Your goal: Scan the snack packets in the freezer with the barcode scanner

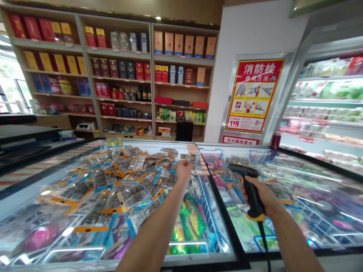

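Note:
My right hand (262, 196) is wrapped around the grip of a black and yellow barcode scanner (252, 192), its head facing left and its cable hanging down. My left hand (184, 172) reaches forward with its fingers pinched at the left edge of a clear packet (195, 162) with dark contents, near the far corner of the glass; the fingertips are partly hidden. To the left of that hand, many similar packets with orange or blue edges, a loose pile (136, 189), are spread over the glass top of a chest freezer (224, 226).
Beneath the glass, a blue wire basket (207, 204) holds green and yellow packages (188, 219). More packets (279, 190) lie to the right, past a black frame bar. Shelves of boxed bottles (121, 70), a red poster (256, 96) and a lit refrigerated display (326, 105) stand behind.

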A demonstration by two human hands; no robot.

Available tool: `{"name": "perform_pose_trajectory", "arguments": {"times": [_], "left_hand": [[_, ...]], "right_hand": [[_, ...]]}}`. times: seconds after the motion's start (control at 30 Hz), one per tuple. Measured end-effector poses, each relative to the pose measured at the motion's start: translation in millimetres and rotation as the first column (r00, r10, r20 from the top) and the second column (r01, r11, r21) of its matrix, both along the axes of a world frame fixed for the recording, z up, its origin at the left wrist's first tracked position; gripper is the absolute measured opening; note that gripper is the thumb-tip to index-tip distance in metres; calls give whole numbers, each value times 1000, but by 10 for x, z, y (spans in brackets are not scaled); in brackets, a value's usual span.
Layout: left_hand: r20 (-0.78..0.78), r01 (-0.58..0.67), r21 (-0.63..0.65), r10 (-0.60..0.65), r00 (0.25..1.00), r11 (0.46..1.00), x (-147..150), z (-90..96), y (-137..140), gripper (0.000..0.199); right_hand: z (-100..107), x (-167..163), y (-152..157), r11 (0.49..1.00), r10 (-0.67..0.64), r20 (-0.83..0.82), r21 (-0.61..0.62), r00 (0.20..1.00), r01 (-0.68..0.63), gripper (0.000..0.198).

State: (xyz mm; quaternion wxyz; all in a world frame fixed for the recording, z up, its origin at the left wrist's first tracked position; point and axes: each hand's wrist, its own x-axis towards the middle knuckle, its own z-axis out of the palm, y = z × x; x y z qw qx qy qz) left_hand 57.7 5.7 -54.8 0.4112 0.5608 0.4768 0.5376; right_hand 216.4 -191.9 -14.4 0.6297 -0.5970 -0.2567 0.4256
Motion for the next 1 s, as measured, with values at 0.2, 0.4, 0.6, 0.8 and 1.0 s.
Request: {"name": "perform_pose_trajectory", "arguments": {"times": [0.2,0.4,0.6,0.8,1.0], "left_hand": [[-273,26,-52,-39,961,998,545,11,-279,11],[-416,95,-103,-129,900,990,1017,-12,-578,20],[-571,438,56,-332,751,897,1309,-52,-775,27],[-620,424,173,-237,748,889,1131,-1,-613,36],[-808,269,189,-6,589,944,419,-53,-144,45]], "right_hand": [[-28,359,-143,987,-160,111,18,981,159,20],[5,590,-341,975,-221,107,16,969,220,17],[30,686,-426,973,-232,93,11,968,232,18],[10,612,-340,982,-191,94,11,977,190,20],[12,364,-133,993,-117,90,24,989,115,18]]}}
